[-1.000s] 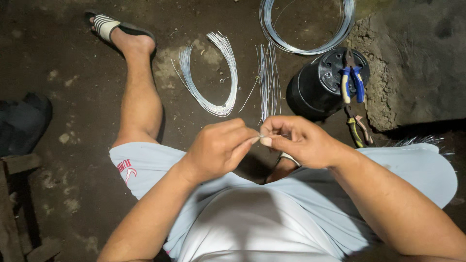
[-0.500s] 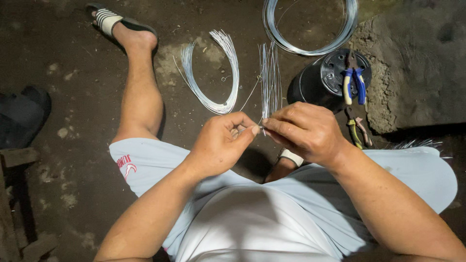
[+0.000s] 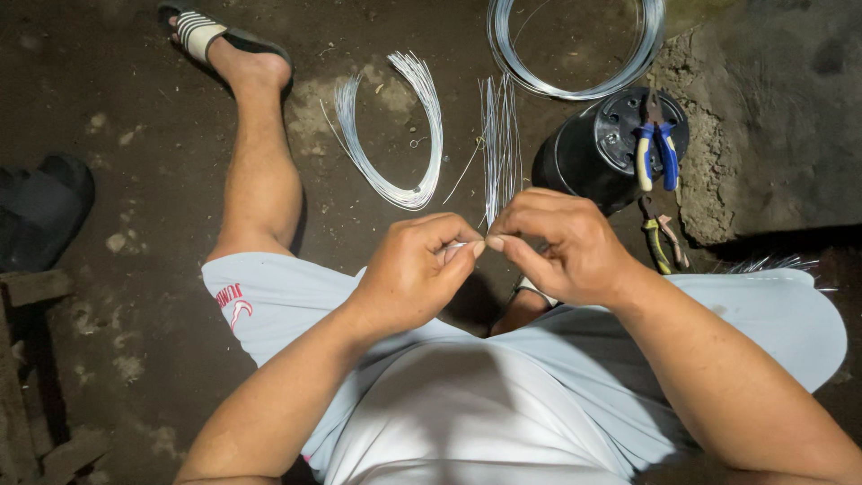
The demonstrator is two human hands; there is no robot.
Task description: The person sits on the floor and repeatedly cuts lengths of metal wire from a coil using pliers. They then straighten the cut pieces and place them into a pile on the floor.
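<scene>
My left hand [image 3: 415,269] and my right hand [image 3: 558,244] meet in front of my lap, fingertips pinched together on a thin silver wire [image 3: 458,245] that is mostly hidden between them. Beyond my hands, on the dirt floor, lie a bundle of straight cut wires [image 3: 499,144] and a curved bunch of wires [image 3: 395,148]. A large wire coil [image 3: 575,54] lies further away. Blue-handled pliers [image 3: 655,148] rest on an upturned black pot [image 3: 600,153].
A second pair of pliers [image 3: 663,241] lies beside the pot. My left leg stretches out to a striped sandal [image 3: 205,29]. A dark shoe [image 3: 45,208] and wooden pieces [image 3: 36,296] sit at the left. A raised earth ledge [image 3: 772,117] is at the right.
My hands have stayed together at the wire, with the fingertips shifting slightly. The view has drifted a little; nothing on the floor has moved.
</scene>
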